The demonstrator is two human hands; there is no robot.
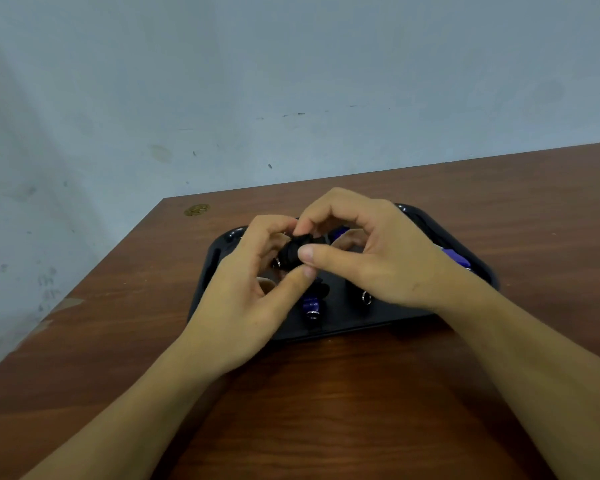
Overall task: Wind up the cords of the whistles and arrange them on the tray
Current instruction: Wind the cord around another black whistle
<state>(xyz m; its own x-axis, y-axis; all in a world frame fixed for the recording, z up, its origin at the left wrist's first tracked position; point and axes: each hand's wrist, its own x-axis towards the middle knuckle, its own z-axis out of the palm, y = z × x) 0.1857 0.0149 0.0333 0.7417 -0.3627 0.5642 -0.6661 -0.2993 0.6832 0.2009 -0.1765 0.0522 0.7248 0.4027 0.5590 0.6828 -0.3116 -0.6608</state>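
Both hands hover above a black tray (215, 261) on the brown table. Between them is a black whistle with dark cord wrapped round it (293, 251). My left hand (246, 292) grips it from the left with curled fingers and thumb. My right hand (371, 251) pinches it from the right with thumb and curled fingers. On the tray below lies a purple whistle (310, 304) with a metal ring. Another purple whistle (459, 259) shows at the tray's right side, and a metal ring (367, 297) peeks out under my right hand. My hands hide much of the tray.
The wooden table (326, 393) ends at its left edge, close to the tray, and at its far edge against a pale blue wall. A small round gold mark (197, 209) sits near the table's far left corner.
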